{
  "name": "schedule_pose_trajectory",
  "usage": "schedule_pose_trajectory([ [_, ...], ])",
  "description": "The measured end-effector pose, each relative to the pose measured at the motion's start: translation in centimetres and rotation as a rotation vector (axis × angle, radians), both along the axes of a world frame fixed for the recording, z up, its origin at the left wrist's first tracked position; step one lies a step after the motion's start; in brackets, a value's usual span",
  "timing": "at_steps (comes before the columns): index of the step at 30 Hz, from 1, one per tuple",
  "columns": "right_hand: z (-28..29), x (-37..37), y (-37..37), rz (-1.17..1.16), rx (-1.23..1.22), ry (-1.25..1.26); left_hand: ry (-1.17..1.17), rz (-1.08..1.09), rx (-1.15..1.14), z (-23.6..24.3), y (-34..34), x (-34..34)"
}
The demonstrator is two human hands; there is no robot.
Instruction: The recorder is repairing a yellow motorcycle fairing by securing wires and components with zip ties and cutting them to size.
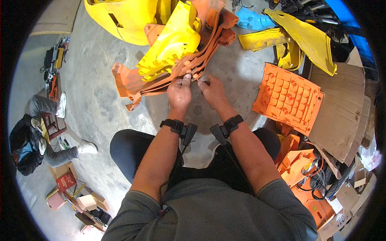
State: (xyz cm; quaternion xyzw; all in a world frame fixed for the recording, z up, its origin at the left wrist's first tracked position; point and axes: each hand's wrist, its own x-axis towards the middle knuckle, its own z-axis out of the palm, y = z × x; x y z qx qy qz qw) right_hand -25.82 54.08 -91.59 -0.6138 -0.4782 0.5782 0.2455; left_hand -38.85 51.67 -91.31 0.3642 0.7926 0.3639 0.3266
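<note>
touching the near edge of the stacked orange panels (206, 54), the left hand (179, 93) curls, its grip unclear, while the right hand (212, 89) pinches a thin reddish piece (197, 79). open floor (90, 92) spreads to the left, with a narrower gap at right. a yellow panel (173, 48) lies over them, a yellow shell (130, 20) stands beyond, and a gridded orange panel (287, 97) and cardboard (337, 110) crowd the right side.

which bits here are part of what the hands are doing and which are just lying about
In hand:
- stacked orange panels, at their edge the left hand and right hand

Lying about:
- orange gridded panel
- blue piece
- cardboard sheets
- red box
</note>
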Motion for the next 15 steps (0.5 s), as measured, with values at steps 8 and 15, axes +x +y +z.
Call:
schedule_pose_trajectory([
  [8,0.9,-0.6,0.5,0.064,0.091,-0.117,0.002,0.005,0.008,-0.2,-0.3,-0.6],
  [15,-0.8,-1.0,0.3,-0.175,0.036,0.11,-0.011,-0.034,-0.024,0.6,-0.1,-0.1],
])
